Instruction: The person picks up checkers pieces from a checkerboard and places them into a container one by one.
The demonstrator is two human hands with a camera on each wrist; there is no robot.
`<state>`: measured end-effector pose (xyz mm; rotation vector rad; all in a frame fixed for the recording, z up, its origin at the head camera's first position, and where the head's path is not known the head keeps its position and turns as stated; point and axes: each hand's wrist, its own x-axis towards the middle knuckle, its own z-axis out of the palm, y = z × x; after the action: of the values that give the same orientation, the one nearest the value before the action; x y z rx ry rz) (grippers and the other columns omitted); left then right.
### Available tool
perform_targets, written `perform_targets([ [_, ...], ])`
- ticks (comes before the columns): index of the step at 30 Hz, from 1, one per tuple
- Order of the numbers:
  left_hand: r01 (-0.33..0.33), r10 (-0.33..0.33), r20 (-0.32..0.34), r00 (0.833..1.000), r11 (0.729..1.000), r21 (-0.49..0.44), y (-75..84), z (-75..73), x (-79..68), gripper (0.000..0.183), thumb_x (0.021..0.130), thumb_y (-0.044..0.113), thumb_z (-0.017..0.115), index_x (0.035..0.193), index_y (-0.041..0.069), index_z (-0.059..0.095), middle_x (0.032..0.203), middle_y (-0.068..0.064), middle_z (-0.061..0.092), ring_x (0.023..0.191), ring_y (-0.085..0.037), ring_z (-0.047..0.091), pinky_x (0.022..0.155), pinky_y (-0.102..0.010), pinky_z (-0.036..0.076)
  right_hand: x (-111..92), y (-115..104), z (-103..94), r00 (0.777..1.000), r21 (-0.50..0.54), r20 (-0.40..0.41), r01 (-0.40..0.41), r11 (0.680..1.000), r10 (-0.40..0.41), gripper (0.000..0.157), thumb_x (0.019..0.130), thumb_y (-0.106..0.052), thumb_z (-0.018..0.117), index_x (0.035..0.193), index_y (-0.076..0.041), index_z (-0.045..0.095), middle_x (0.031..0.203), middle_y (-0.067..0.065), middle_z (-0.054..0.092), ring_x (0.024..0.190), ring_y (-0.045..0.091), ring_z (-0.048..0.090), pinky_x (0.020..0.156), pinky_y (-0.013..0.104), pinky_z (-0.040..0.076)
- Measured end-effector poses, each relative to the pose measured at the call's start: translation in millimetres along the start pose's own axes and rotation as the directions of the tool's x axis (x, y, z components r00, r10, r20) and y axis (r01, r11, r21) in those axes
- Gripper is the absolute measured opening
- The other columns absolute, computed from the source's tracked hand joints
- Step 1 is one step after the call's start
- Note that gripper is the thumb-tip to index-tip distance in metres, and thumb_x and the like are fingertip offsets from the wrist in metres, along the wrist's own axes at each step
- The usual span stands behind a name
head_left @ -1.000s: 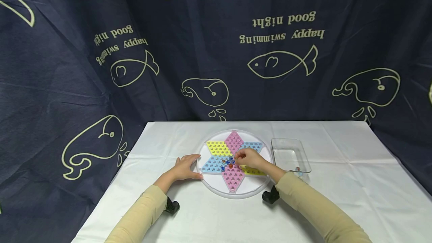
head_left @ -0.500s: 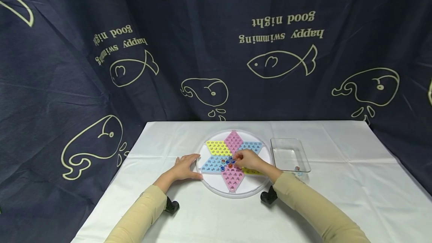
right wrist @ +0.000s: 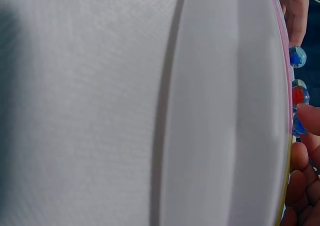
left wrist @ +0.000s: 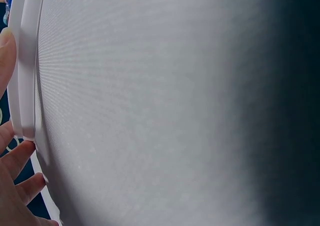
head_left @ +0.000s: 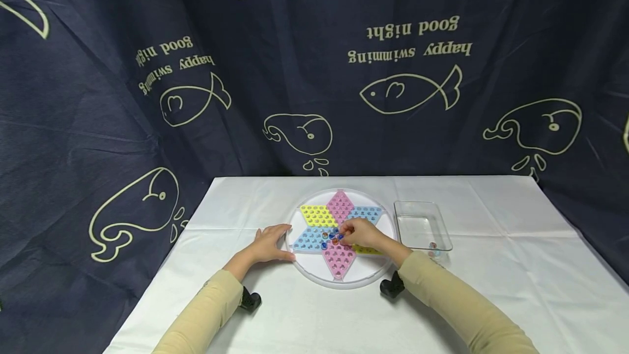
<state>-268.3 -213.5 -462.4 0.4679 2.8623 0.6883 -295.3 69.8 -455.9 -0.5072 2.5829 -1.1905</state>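
Note:
A round white Chinese checkers board [head_left: 314,276] carries a star of pink, yellow and blue points. Several glass marbles, among them a blue marble [head_left: 324,246] and a red marble [right wrist: 298,95], sit in holes near its centre. My right hand [head_left: 363,232] reaches over the board from the right and pinches a blue marble [right wrist: 298,124] between thumb and fingertips, right beside the red one. My left hand [head_left: 267,245] rests at the board's left rim, thumb and fingers spread along it; in the left wrist view the thumb [left wrist: 5,56] lies against that rim.
A clear rectangular box [head_left: 415,225] stands right of the board, with a few marbles [head_left: 433,246] in its near right corner. White cloth [head_left: 516,245] covers the table. A dark blue curtain [head_left: 295,70] hangs behind it.
My right hand has shifted very slightly, its fingertips dipping a little toward the near side among the central marbles. The left hand and the board stay where they were.

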Motion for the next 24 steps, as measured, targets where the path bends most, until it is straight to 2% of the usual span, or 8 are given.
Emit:
perform_targets([
  [7,0.002,-0.002,0.003,1.0,1.0,0.009,-0.8,0.4,0.6,0.09,0.067,0.05,0.075,0.138,0.01,0.038,0.144,-0.012,0.036,0.133,-0.036,0.027,0.105,-0.067,0.006,-3,0,-0.8,1.0,-0.012,0.004,0.01,1.0,-0.01,0.011,0.076,-0.009,0.071,0.084,-0.006,0.065,0.068,-0.002,0.053,0.059,0.009,0.043,0.05,0.015,0.034],
  [14,0.002,-0.002,0.006,1.0,1.0,0.009,-1.6,1.0,0.9,0.09,0.067,0.051,0.075,0.138,0.01,0.038,0.144,-0.012,0.036,0.133,-0.036,0.027,0.105,-0.067,0.006,-5,-1,-5.0,1.0,0.004,0.011,0.021,1.0,-0.021,0.012,0.077,-0.01,0.071,0.086,-0.005,0.066,0.071,0.0,0.056,0.064,0.01,0.046,0.056,0.018,0.04],
  [24,0.007,-0.007,0.013,1.0,1.0,0.01,-1.5,0.4,1.1,0.091,0.067,0.052,0.074,0.139,0.01,0.037,0.144,-0.012,0.035,0.133,-0.036,0.026,0.105,-0.066,0.005,-7,0,-16.0,1.0,0.023,-0.012,0.015,1.0,-0.014,0.015,0.077,-0.011,0.071,0.088,-0.002,0.066,0.072,-0.001,0.054,0.067,0.012,0.045,0.059,0.02,0.039],
])
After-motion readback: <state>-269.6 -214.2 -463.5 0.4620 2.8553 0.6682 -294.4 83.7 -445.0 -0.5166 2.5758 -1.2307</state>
